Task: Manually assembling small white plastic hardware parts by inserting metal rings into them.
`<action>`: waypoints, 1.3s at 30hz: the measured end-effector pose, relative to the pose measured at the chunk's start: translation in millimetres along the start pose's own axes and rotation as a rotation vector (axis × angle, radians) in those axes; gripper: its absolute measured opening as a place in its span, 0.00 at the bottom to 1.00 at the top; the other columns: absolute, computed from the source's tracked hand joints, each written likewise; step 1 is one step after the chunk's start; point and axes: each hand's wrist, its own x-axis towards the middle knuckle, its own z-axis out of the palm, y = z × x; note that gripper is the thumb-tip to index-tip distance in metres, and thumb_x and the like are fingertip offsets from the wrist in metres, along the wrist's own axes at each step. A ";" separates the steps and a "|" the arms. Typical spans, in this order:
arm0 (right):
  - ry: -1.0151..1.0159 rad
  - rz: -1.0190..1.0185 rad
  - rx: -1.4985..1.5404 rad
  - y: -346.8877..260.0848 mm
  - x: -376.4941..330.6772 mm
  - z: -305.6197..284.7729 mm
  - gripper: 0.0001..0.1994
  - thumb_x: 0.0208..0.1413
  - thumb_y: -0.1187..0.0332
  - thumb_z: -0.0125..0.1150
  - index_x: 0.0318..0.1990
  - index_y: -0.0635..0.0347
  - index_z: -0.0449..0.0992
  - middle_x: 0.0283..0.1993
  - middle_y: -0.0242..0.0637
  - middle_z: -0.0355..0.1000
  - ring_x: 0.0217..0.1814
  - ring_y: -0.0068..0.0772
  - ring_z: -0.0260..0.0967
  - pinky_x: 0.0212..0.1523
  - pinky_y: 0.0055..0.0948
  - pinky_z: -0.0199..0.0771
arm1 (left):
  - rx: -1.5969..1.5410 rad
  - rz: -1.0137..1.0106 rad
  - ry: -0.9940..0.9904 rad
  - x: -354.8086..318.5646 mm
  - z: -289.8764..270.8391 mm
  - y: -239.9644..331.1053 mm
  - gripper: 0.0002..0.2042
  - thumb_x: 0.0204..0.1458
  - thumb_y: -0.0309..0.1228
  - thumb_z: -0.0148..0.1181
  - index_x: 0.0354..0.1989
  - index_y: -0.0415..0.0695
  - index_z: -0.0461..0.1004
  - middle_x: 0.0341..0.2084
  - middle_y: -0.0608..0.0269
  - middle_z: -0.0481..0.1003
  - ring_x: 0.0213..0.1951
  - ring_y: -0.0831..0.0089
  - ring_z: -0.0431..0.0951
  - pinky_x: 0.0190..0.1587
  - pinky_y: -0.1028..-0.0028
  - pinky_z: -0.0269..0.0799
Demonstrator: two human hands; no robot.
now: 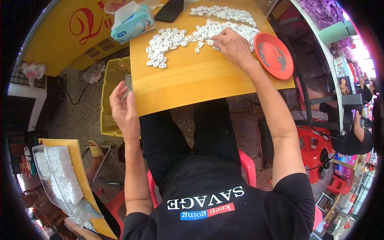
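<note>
My right hand (234, 47) reaches into the pile of small white two-holed plastic pieces (230, 29) on the yellow tabletop (192, 76). Its thumb and fingertips are pinched together on one white piece at the pile's near edge. A looser group of the same pieces (158, 48) spreads over the left part of the tabletop. My left hand (126, 106) hovers by the left edge of the tabletop, above a yellow crate (105, 116). Its fingers are half bent and apart, with nothing visible in them. Right of my right hand lies a red plate (272, 44) holding small grey metal pins (280, 60).
At the back stand a tissue pack (132, 25), a dark phone (170, 10) and a clear tray of white pieces (224, 14). A second yellow board (76, 146) at lower left bears a clear bin of white pieces (64, 176). Red stools (312, 148) stand at right.
</note>
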 end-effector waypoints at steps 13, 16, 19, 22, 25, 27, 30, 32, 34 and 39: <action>-0.137 -0.091 0.049 -5.3 -4.3 -7.6 0.08 0.52 0.62 0.63 0.36 0.54 0.79 0.37 0.36 0.72 0.38 0.41 0.73 0.39 0.37 0.72 | -0.068 0.101 -0.280 -14.5 80.1 17.4 0.11 0.57 0.22 0.54 0.48 0.39 0.73 0.40 0.62 0.75 0.41 0.75 0.75 0.40 0.76 0.72; -0.160 -0.134 0.037 -13.6 -7.0 -4.3 0.08 0.51 0.63 0.64 0.36 0.53 0.80 0.36 0.35 0.73 0.37 0.40 0.73 0.38 0.36 0.73 | -0.114 0.046 -0.322 -15.2 88.7 17.9 0.11 0.57 0.22 0.54 0.48 0.40 0.73 0.40 0.62 0.75 0.39 0.76 0.75 0.38 0.77 0.72; -0.037 -0.182 0.116 -25.3 -3.4 -1.9 0.07 0.50 0.63 0.64 0.34 0.53 0.81 0.36 0.34 0.73 0.36 0.39 0.73 0.38 0.35 0.73 | -0.095 0.037 -0.342 -14.5 92.8 20.3 0.11 0.57 0.22 0.54 0.48 0.40 0.73 0.39 0.63 0.75 0.38 0.77 0.75 0.37 0.78 0.71; -0.054 -0.182 0.067 -34.4 2.5 7.0 0.06 0.49 0.63 0.65 0.31 0.53 0.81 0.35 0.33 0.72 0.36 0.39 0.73 0.37 0.35 0.73 | -0.122 0.056 -0.345 -13.8 95.9 17.8 0.11 0.57 0.22 0.54 0.48 0.40 0.73 0.39 0.63 0.75 0.38 0.77 0.74 0.36 0.78 0.71; -0.104 -0.203 0.039 -36.7 6.3 13.0 0.06 0.49 0.63 0.65 0.31 0.54 0.81 0.34 0.34 0.72 0.36 0.39 0.73 0.37 0.36 0.74 | -0.126 0.046 -0.351 -13.4 98.1 18.3 0.11 0.57 0.22 0.54 0.48 0.40 0.73 0.39 0.63 0.75 0.37 0.78 0.74 0.36 0.78 0.71; -0.106 -0.225 -0.003 -39.2 9.0 13.9 0.06 0.49 0.63 0.65 0.31 0.54 0.81 0.33 0.34 0.72 0.36 0.40 0.73 0.37 0.37 0.73 | -0.141 0.020 -0.352 -13.0 98.6 18.8 0.10 0.57 0.22 0.54 0.48 0.40 0.73 0.38 0.63 0.75 0.36 0.78 0.74 0.36 0.78 0.71; -0.082 -0.234 -0.043 -46.3 9.5 16.4 0.07 0.50 0.63 0.63 0.31 0.55 0.81 0.32 0.36 0.72 0.36 0.41 0.73 0.37 0.37 0.73 | -0.155 0.027 -0.348 -11.8 99.0 15.2 0.10 0.57 0.22 0.54 0.47 0.38 0.74 0.38 0.63 0.76 0.37 0.79 0.75 0.37 0.78 0.71; -0.055 -0.223 -0.040 -50.1 7.4 14.6 0.07 0.51 0.64 0.63 0.31 0.57 0.80 0.31 0.37 0.72 0.35 0.40 0.73 0.36 0.36 0.73 | -0.161 0.000 -0.347 -11.1 100.1 18.2 0.10 0.58 0.22 0.54 0.47 0.38 0.74 0.37 0.63 0.76 0.36 0.79 0.75 0.37 0.79 0.71; -0.052 -0.046 0.431 -56.1 -2.4 9.2 0.09 0.55 0.63 0.61 0.32 0.59 0.79 0.29 0.33 0.72 0.29 0.29 0.70 0.30 0.27 0.71 | -0.167 -0.026 -0.343 -10.8 101.3 21.8 0.10 0.58 0.23 0.54 0.47 0.37 0.74 0.36 0.63 0.77 0.36 0.80 0.75 0.38 0.79 0.71; -0.327 0.404 1.228 -81.2 -35.0 -9.1 0.11 0.58 0.61 0.61 0.37 0.59 0.77 0.29 0.25 0.71 0.25 0.13 0.63 0.26 0.15 0.63 | -0.246 0.010 -0.237 -12.0 105.4 32.0 0.09 0.58 0.24 0.56 0.46 0.37 0.74 0.33 0.64 0.76 0.34 0.80 0.74 0.37 0.80 0.70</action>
